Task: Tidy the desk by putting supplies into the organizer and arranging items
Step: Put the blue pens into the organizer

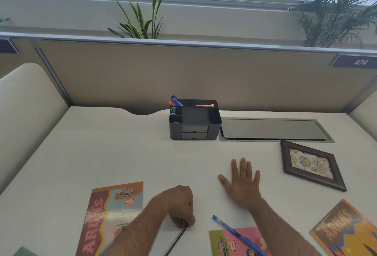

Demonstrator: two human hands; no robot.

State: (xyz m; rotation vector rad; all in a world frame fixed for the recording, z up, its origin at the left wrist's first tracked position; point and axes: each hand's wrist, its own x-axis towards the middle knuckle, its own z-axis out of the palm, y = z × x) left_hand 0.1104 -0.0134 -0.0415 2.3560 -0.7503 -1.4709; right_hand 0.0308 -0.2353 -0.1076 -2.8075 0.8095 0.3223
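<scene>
Your left hand (180, 206) has its fingers clamped on a thin black pencil (176, 240) well in front of the organizer (194, 121); your right hand (242, 182) lies flat, fingers apart. Lift it clear, drop it tip-down beside the markers (175, 100).

left hand (180, 206): curled into a loose fist, knuckles up, fingers tucked under, forearm bare and angled in from lower left | right hand (242, 184): flat, palm down, fingers spread and pointing forward, thumb out to the left, forearm bare | hands apart, left nearer the body
</scene>
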